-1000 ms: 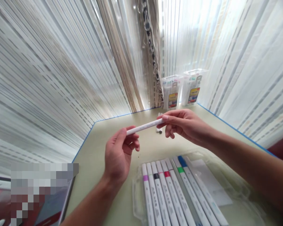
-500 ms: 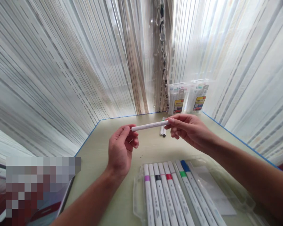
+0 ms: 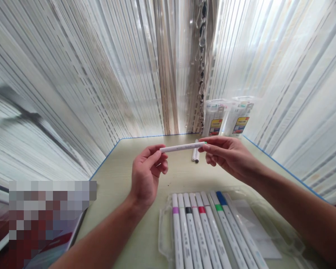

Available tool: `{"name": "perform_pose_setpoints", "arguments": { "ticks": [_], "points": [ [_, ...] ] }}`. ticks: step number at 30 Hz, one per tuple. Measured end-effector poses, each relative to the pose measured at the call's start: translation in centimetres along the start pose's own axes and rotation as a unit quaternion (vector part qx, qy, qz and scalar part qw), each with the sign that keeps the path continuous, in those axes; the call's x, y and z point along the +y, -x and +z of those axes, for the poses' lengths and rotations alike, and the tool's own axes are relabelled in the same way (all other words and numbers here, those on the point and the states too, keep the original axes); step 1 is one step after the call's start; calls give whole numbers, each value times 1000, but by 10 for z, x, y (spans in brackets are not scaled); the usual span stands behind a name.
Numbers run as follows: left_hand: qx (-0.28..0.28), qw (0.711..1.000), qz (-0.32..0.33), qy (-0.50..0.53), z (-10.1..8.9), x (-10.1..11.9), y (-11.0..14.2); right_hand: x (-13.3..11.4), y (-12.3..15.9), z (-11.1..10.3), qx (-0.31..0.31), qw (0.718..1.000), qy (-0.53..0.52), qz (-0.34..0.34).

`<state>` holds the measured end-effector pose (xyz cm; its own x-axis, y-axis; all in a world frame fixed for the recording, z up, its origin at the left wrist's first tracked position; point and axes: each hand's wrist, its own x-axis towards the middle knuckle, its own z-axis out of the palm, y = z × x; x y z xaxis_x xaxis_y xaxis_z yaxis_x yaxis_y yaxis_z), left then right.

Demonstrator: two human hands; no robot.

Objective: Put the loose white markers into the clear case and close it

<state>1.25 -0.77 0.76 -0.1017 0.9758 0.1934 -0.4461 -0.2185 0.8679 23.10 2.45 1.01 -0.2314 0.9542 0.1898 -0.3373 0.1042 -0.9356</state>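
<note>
A white marker (image 3: 182, 147) is held nearly level above the table, its right end slightly higher. My left hand (image 3: 147, 173) pinches its left end between thumb and fingers. At the other end, the thumb and forefinger of my right hand (image 3: 229, 152) close on the marker, where a bit of green shows. Behind and below it, a pair of white markers (image 3: 195, 154) lies on the table. Closer to me, a clear plastic case (image 3: 164, 233) lies open with several white markers (image 3: 196, 228) side by side, banded purple, black, red, green and blue.
Two clear marker boxes (image 3: 214, 119) with yellow labels stand at the back of the pale table (image 3: 114, 175). String curtains (image 3: 100, 74) hang behind the table's blue edge. A white card (image 3: 254, 228) lies in the case's right part. A blurred-out patch (image 3: 50, 216) covers the lower left.
The view has shifted, so the scene sits further right. Both hands keep their grip on the marker, which has become more level. Green now shows at its right end.
</note>
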Motion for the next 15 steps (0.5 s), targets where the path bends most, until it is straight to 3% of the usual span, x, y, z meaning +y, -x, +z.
{"name": "perform_pose_setpoints", "arguments": {
  "ticks": [15],
  "points": [
    [-4,996,48,-71,0,-2,3,0,-1,0,0,1000,6,1]
  ]
}}
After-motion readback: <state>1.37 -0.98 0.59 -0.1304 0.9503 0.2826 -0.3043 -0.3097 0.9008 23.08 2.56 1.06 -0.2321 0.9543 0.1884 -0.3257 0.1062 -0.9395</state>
